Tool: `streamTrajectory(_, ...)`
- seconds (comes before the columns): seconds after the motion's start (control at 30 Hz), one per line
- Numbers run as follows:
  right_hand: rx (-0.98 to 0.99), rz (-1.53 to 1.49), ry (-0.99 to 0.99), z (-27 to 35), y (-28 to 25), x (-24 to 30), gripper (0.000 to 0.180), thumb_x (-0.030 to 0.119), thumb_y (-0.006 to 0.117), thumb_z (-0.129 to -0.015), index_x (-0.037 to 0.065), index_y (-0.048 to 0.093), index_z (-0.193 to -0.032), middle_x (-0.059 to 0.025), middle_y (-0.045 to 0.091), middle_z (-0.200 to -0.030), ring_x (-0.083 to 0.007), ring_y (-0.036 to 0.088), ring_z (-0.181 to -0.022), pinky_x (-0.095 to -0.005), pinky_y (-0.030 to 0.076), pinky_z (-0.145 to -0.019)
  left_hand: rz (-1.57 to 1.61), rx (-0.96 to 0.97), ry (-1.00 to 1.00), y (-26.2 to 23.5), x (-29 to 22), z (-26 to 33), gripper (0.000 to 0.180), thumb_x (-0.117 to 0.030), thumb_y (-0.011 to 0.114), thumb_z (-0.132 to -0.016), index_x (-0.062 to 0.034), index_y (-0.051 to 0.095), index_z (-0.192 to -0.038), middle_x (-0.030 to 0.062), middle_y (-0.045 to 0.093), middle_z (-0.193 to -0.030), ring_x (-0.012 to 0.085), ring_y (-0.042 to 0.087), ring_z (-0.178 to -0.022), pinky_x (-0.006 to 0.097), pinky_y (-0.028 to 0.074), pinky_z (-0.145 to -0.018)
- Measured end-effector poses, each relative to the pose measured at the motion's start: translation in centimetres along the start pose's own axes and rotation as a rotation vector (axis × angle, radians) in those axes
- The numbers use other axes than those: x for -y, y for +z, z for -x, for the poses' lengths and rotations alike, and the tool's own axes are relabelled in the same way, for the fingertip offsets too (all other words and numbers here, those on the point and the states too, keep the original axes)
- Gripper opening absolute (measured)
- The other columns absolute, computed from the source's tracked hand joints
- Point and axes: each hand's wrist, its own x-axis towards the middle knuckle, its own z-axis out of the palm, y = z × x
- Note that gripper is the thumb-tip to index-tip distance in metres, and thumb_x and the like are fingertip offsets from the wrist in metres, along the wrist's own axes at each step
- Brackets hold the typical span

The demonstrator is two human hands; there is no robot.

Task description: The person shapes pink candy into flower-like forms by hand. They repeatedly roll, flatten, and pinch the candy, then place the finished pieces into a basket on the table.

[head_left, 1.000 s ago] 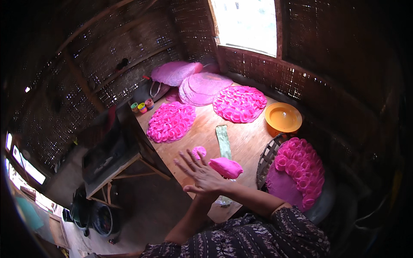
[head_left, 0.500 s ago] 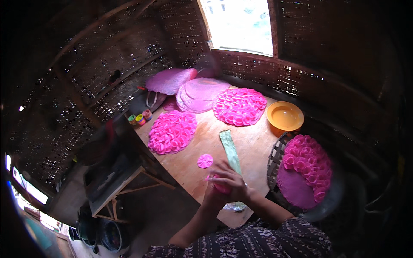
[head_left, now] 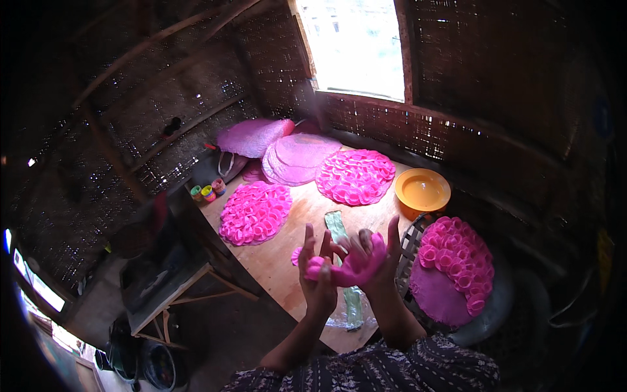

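Above the near part of the table, a soft, dough-like pink lump [head_left: 358,270] is stretched between my two hands. My left hand [head_left: 318,286] pinches its left end with thumb against curled fingers, the index finger pointing up. My right hand [head_left: 382,271] has its fingers bent into the thicker end, one finger raised. Behind my left hand, a small pink disc [head_left: 296,256] lies on the wood, partly hidden. A pale green strip [head_left: 336,225] runs along the table beneath my hands, its middle covered by them.
The wooden table [head_left: 302,228] bears two ruffled pink rounds [head_left: 256,213] [head_left: 356,176], stacked flat pink discs [head_left: 300,157], small colored pots [head_left: 208,193] and an orange basin [head_left: 423,191]. Right, a half-covered pink round [head_left: 444,297] rests on a woven basket [head_left: 408,248]. Clear plastic [head_left: 339,318] lies near.
My hands, pressed together around the pink lump before, have come up and apart, drawing it out between them. The view has shifted slightly, and the small disc is now mostly behind my left hand.
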Motion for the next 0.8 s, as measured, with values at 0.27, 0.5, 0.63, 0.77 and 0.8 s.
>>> streamTrajectory(0.27,0.245,1.052,-0.025,3.0,0.9,-3.9,0.040,0.020,0.070,-0.087,-0.001,0.063,-0.120,-0.0143,0.064,-0.120,-0.0163,0.066,-0.083,-0.0272,0.051,-0.072,-0.555,-0.186,0.113,0.8,-4.4,-0.9,0.087,-0.072,0.018,-0.093,-0.0110,0.006,-0.155,0.0141,0.005,-0.162,0.0331,0.001,-0.149,0.057,-0.001,-0.117)
streamTrajectory(0.5,-0.062,1.285,-0.147,2.5,-3.3,-5.2,0.021,0.012,0.065,-0.089,-0.002,0.063,-0.074,-0.0037,0.053,-0.056,-0.0072,0.049,-0.052,-0.0271,0.035,-0.044,-0.420,-0.248,0.077,-1.7,1.9,1.3,0.078,-0.063,0.019,-0.099,-0.0035,0.024,-0.149,0.0166,0.026,-0.155,0.0322,0.021,-0.145,0.047,0.014,-0.118)
streamTrajectory(0.63,-0.300,1.198,0.010,1.2,-8.3,-5.7,0.039,0.038,0.061,-0.095,0.003,0.065,-0.081,0.0012,0.056,-0.062,-0.0070,0.051,-0.051,-0.0271,0.036,-0.042,-0.244,-0.143,-0.204,-4.5,5.7,2.0,0.082,-0.067,0.016,-0.097,-0.0040,0.023,-0.149,0.0155,0.032,-0.151,0.0315,0.030,-0.139,0.045,0.023,-0.115)
streamTrajectory(0.77,-0.456,0.799,0.431,-0.1,-10.0,-4.1,0.073,0.071,0.038,-0.090,0.003,0.063,-0.102,-0.0035,0.061,-0.082,-0.0113,0.054,-0.065,-0.0275,0.040,-0.055,0.070,-0.260,-0.699,-8.4,5.9,0.7,0.096,-0.072,0.030,-0.092,-0.0011,0.008,-0.152,0.0214,0.020,-0.155,0.0335,0.025,-0.142,0.042,0.022,-0.116)
streamTrajectory(0.8,-0.331,0.856,0.421,-0.3,-9.7,-3.6,0.091,0.080,0.026,-0.087,0.001,0.059,-0.119,-0.0086,0.063,-0.101,-0.0146,0.059,-0.083,-0.0286,0.045,-0.071,-0.217,-0.189,-0.483,-9.1,5.6,0.2,0.097,-0.070,0.035,-0.092,-0.0011,0.005,-0.152,0.0214,0.017,-0.156,0.0327,0.025,-0.143,0.042,0.022,-0.116)
